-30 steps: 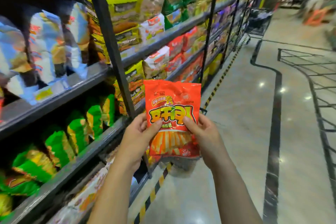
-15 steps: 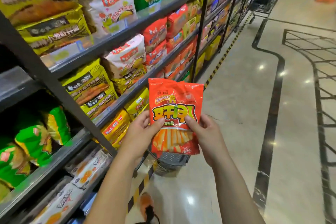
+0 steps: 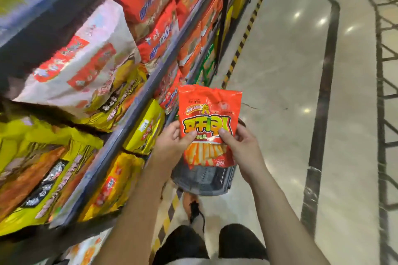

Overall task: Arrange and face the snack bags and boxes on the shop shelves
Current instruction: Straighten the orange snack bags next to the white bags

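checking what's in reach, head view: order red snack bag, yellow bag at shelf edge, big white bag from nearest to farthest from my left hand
1. red snack bag: gripped by the left hand at its left edge.
2. yellow bag: just left of that hand, under the shelf rail.
3. big white bag: above that rail, up and left.

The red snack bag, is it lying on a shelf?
No, the left hand and right hand hold the red snack bag in front of the shelves.
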{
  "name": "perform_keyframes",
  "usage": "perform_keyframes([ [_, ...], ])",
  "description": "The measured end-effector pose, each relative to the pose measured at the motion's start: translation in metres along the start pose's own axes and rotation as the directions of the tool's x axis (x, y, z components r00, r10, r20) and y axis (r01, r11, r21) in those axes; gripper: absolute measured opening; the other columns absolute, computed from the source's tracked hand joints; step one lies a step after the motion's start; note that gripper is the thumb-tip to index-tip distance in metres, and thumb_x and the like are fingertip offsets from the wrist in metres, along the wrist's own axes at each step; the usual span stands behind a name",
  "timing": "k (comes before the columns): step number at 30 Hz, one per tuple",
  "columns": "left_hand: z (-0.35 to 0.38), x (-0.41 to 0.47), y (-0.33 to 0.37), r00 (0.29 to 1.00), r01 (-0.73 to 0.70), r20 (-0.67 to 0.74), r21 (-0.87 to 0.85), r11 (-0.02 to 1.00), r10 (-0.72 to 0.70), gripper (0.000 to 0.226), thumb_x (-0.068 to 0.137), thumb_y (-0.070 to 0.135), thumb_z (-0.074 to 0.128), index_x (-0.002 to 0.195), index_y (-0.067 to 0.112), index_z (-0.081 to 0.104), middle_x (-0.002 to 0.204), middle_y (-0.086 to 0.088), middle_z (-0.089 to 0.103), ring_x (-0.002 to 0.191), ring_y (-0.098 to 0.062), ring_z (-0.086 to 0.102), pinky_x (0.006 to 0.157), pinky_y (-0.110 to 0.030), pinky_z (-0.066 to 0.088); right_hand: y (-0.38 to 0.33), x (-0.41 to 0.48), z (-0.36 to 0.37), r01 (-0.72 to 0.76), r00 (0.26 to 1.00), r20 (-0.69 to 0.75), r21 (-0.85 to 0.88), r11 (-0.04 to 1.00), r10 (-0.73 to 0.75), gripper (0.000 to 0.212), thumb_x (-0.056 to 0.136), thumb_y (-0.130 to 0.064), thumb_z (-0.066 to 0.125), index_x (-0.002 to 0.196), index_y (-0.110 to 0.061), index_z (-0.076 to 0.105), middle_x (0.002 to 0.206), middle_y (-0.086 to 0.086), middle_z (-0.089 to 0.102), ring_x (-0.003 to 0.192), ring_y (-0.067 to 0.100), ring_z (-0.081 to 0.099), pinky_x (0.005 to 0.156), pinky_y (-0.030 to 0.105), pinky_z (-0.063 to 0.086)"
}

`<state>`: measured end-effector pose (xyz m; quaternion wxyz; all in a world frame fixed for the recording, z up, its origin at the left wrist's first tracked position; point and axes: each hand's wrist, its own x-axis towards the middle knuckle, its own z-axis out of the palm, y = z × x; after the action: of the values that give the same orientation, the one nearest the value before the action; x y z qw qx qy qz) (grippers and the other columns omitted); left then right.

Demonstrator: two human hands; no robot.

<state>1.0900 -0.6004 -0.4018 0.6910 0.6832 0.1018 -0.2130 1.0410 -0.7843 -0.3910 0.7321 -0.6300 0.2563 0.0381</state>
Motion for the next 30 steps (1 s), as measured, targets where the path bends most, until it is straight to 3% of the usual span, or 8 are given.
perform_keyframes([
  [2,-0.004,0.037,-0.017,1.000,0.026,-0.002,0.073,0.997,-0.026,0.019,0.098,0.011,0.071,0.115,0.020,0.071,0.109,0.007,0.080,0.101,-0.008,0.076,0.084,-0.027,0.061,0.019,0.030,0.003,-0.045,0.999,-0.025,0.001,0.999,0.045,0.029,0.095,-0.023,0.075,0.124,-0.016,0.070,0.107,0.000,0.081,0.094,0.019,0.079,0.075,0.029,0.062],
  [6,-0.007,0.094,-0.063,0.993,0.116,0.007,0.139,0.983,-0.119,0.023,0.096,0.018,0.076,0.117,0.026,0.069,0.119,0.005,0.077,0.106,-0.012,0.075,0.084,-0.029,0.061,0.069,0.083,0.001,-0.141,0.988,-0.064,-0.026,0.990,0.139,0.030,0.095,-0.027,0.076,0.123,-0.020,0.071,0.108,-0.001,0.080,0.096,0.019,0.078,0.082,0.035,0.064],
  [13,-0.004,0.189,-0.193,0.951,0.302,-0.009,0.209,0.930,-0.308,0.026,0.095,0.020,0.076,0.117,0.030,0.065,0.115,0.014,0.074,0.107,-0.005,0.071,0.090,-0.030,0.059,0.200,0.178,-0.013,-0.321,0.944,-0.107,-0.061,0.945,0.313,0.031,0.094,-0.028,0.076,0.123,-0.021,0.070,0.108,-0.002,0.080,0.092,0.018,0.079,0.078,0.033,0.064],
  [16,-0.007,0.228,-0.262,0.933,0.357,-0.027,0.208,0.910,-0.360,0.024,0.096,0.018,0.075,0.113,0.031,0.065,0.116,0.011,0.075,0.106,-0.006,0.073,0.091,-0.033,0.060,0.269,0.217,-0.017,-0.373,0.924,-0.119,-0.069,0.925,0.363,0.028,0.095,-0.024,0.075,0.122,-0.018,0.068,0.107,0.000,0.080,0.090,0.018,0.079,0.074,0.029,0.064],
  [20,-0.017,0.275,-0.364,0.908,0.419,-0.083,0.238,0.876,-0.412,0.025,0.094,0.013,0.077,0.109,0.028,0.064,0.117,0.000,0.076,0.107,-0.017,0.073,0.094,-0.039,0.059,0.372,0.265,-0.016,-0.442,0.893,-0.127,-0.061,0.895,0.432,0.021,0.097,-0.015,0.073,0.117,-0.015,0.069,0.105,0.003,0.080,0.091,0.020,0.078,0.079,0.035,0.065],
  [22,-0.019,0.296,-0.414,0.895,0.445,-0.105,0.265,0.855,-0.433,0.024,0.095,0.011,0.076,0.109,0.025,0.062,0.114,-0.003,0.074,0.101,-0.016,0.072,0.085,-0.031,0.059,0.420,0.286,-0.014,-0.469,0.876,-0.158,-0.056,0.881,0.456,0.015,0.096,-0.009,0.073,0.110,-0.013,0.069,0.098,0.003,0.079,0.083,0.013,0.077,0.072,0.032,0.063],
  [25,-0.021,0.323,-0.481,0.870,0.492,-0.149,0.300,0.817,-0.469,0.024,0.097,0.008,0.073,0.116,0.018,0.061,0.109,-0.002,0.072,0.090,-0.013,0.069,0.073,-0.022,0.055,0.483,0.311,-0.011,-0.541,0.825,-0.218,-0.038,0.840,0.521,0.013,0.097,-0.003,0.070,0.108,-0.005,0.065,0.084,0.007,0.070,0.054,-0.001,0.067,0.046,0.019,0.053],
  [30,-0.026,0.361,-0.567,0.831,0.556,-0.201,0.346,0.756,-0.519,0.036,0.094,0.008,0.076,0.128,0.004,0.065,0.116,-0.012,0.076,0.100,-0.025,0.074,0.096,-0.043,0.059,0.567,0.339,-0.006,-0.631,0.746,-0.254,0.022,0.775,0.615,0.012,0.097,-0.013,0.072,0.109,-0.011,0.067,0.095,0.011,0.074,0.060,0.010,0.073,0.045,0.037,0.059],
])
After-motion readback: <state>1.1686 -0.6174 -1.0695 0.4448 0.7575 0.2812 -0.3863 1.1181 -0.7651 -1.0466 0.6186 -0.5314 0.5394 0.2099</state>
